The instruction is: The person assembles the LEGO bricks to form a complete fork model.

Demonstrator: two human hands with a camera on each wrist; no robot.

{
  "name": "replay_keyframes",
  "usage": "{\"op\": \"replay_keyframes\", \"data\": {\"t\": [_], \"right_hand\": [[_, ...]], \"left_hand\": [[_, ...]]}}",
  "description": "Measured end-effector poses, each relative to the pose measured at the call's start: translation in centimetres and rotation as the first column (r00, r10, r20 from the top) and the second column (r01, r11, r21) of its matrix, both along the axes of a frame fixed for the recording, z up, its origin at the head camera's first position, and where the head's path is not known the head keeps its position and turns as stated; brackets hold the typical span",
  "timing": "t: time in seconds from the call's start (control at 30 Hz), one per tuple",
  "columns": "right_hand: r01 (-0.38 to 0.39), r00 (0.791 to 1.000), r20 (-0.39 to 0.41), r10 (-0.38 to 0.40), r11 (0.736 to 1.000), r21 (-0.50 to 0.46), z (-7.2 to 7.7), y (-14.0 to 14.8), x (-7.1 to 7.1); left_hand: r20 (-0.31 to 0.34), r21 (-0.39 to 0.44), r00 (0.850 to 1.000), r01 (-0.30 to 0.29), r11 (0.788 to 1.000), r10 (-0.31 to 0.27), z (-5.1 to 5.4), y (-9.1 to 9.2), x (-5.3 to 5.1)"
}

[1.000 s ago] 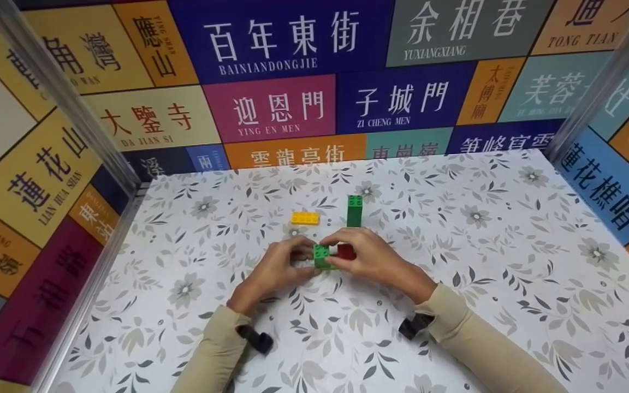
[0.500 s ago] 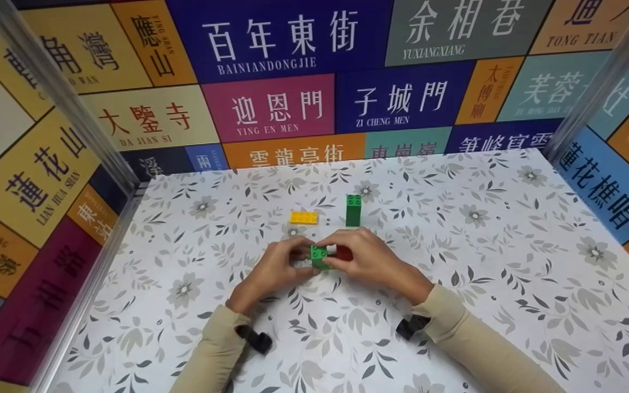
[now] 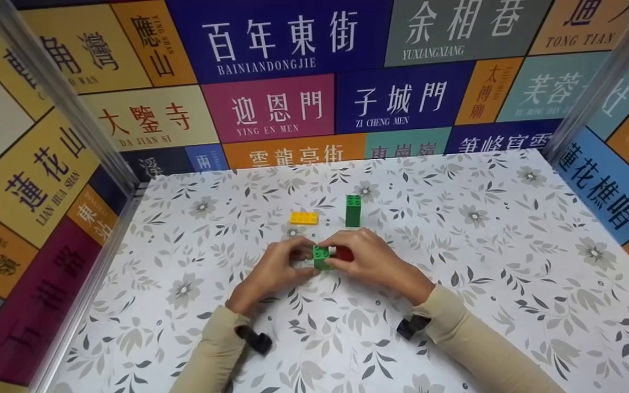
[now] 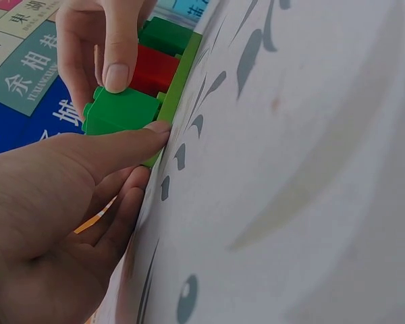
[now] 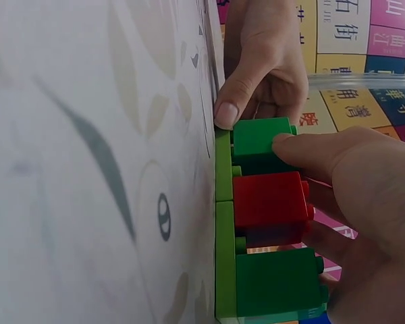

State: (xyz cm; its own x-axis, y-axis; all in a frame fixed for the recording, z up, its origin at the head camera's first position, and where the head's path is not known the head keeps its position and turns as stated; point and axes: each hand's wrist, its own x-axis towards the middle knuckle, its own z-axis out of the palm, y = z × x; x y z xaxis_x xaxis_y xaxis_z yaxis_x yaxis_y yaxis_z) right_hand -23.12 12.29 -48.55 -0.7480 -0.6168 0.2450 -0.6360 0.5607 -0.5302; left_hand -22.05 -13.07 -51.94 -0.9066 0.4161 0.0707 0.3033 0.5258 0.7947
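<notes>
Since the frame a second ago, movement is slight: your right hand (image 3: 366, 254) and the green block (image 3: 320, 261) have shifted minutely at the centre of the head view, while the yellow brick (image 3: 303, 218) and the green tower (image 3: 353, 213) stand where they stood, just above your hands.

Your right hand pinches the green block between thumb and fingers. Your left hand (image 3: 279, 265) pinches the end of the lime base (image 5: 224, 263), thumb on one side, fingers on the other.

The right wrist view shows that base running down the centre in two pieces, end to end, lying along the table (image 3: 380, 349). On it, top to bottom of that frame, stand the green block, the red block (image 5: 270, 199) and a second green block (image 5: 280, 283), with narrow gaps between them. Whether the green block is fully seated, you cannot tell from these views.

Both sleeves (image 3: 208, 349) enter from the lower edge of the head view; lettered wall panels (image 3: 271, 109) fill the top.
</notes>
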Motion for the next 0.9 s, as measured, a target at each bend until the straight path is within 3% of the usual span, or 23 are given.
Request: {"op": "replay_keyframes", "data": {"t": [0.13, 0.5, 0.9], "right_hand": [[0.009, 1.0, 0.005, -0.009, 1.0, 0.007, 0.15, -0.12, 0.15], [0.013, 0.999, -0.04, -0.012, 0.999, 0.03, -0.18, -0.08, 0.35], [0.022, 0.999, -0.05, -0.019, 0.997, 0.069, 0.13, -0.22, 0.6]], "left_hand": [[-0.005, 0.007, 1.0, 0.002, 1.0, -0.002, 0.14, -0.1, 0.04], [-0.137, -0.006, 0.99, 0.034, 0.999, -0.034, -0.04, 0.06, 0.2], [-0.108, -0.006, 0.994, 0.031, 1.0, -0.031, -0.14, -0.07, 0.11]]}}
